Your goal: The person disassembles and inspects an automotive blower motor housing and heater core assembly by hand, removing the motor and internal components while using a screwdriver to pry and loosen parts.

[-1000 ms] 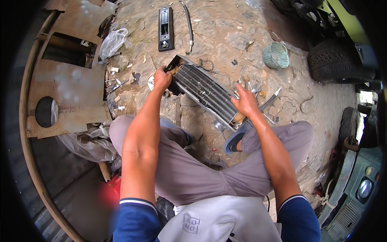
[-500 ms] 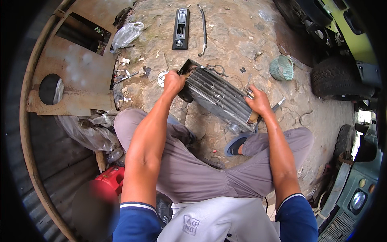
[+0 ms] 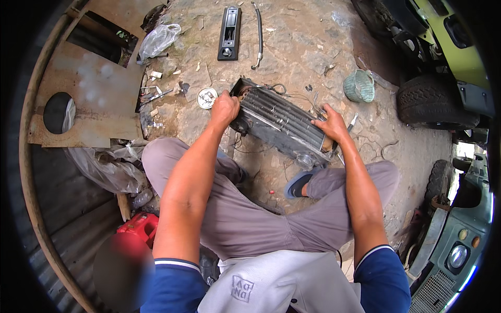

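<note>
A dark, dusty car air-conditioner evaporator unit [image 3: 279,117], with ridged fins along its upper face, slants between my two hands just above the stone floor. My left hand [image 3: 225,110] is closed around its left end, beside the dark end box. At the opposite end, my right hand [image 3: 333,125] grips the corner, with the thumb toward the fins; some of its fingers are hidden behind the unit. Thin wires trail behind the far edge. A short pipe end [image 3: 353,121] sticks out near my right hand.
Ahead lie a long black vent panel [image 3: 229,34] and a black hose [image 3: 259,36]. A round tin of small parts [image 3: 207,97] sits by my left hand. To the right are a green basket [image 3: 359,86] and a vehicle tyre [image 3: 436,103]; rusty sheet metal [image 3: 88,99] stands left.
The evaporator unit has tipped, showing more of its near side and underside. My right hand has shifted slightly on its end; the whole view has moved a little.
</note>
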`<state>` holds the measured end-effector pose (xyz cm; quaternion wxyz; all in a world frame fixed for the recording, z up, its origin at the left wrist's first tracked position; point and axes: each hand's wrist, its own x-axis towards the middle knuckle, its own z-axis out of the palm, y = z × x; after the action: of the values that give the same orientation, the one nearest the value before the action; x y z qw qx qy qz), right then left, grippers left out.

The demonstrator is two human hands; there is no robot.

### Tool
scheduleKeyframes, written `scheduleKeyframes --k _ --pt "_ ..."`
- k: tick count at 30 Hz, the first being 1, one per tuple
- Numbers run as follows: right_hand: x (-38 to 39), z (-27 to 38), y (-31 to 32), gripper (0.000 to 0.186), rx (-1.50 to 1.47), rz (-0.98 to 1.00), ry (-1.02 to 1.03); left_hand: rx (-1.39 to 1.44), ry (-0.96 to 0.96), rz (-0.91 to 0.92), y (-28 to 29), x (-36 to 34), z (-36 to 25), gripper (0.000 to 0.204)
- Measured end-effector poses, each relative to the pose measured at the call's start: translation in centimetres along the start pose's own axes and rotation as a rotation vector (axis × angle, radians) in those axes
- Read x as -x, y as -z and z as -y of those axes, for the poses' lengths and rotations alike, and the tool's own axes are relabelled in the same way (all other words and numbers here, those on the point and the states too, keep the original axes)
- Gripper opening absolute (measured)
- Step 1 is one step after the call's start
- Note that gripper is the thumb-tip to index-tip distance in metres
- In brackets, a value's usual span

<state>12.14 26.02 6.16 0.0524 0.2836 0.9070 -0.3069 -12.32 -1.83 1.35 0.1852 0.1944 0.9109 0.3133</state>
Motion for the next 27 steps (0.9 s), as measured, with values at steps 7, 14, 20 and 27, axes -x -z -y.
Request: scheduleKeyframes --k 7,14,20,27 --pt "-2.7 -1.0 2.1 0.051 -0.403 0.181 -0.229 -0.092 -0.139 -0.023 -0.6 -0.3 0.5 0.031" --pt "-9.4 -1.4 0.9 0.034 -0.552 0.254 -0.422 -0.069 -0.106 0.004 -1.2 -1.3 0.7 0.032" --pt "-14.4 3.7 -1.7 0.036 -0.384 0.125 -0.309 -0.079 -0.063 0.038 -0.6 -1.4 0.0 0.034" --pt "-16.2 3.7 -5.4 0.057 -0.352 0.261 -0.364 -0.115 -0.097 0.057 -0.6 -1.4 -0.5 0.036"
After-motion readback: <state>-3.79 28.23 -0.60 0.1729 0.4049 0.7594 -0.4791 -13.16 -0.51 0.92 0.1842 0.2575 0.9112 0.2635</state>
